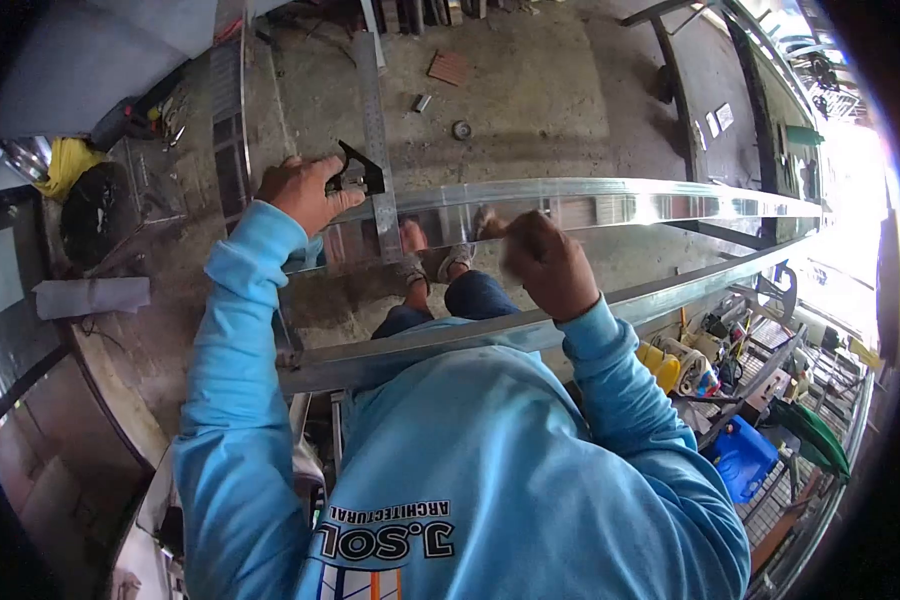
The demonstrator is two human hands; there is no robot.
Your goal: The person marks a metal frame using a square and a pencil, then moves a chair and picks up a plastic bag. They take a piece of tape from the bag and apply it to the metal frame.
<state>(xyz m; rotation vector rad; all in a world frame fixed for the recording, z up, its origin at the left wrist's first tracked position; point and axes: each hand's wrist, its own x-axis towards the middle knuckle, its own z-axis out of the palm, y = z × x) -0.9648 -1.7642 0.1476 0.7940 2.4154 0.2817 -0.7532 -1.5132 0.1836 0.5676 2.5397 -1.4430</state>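
Observation:
My left hand (305,195) is wrapped round the black head of a combination square (374,130). The square's long steel blade lies across a shiny metal bar (610,208), and part of its head is hidden by my fingers. To the right, my right hand (550,265) is at the near edge of the same bar, fingers curled in and slightly blurred. Whether a small thing is pinched in those fingers I cannot make out. Between me and that bar, a second metal bar (430,345) runs across in front of my waist.
A tape measure (461,130) and a reddish tile-like piece (448,68) lie on the concrete floor. At right stands a wire rack (800,490) with tools and a blue container (742,458). A yellow cloth (68,165) and a white roll (92,297) are on the left.

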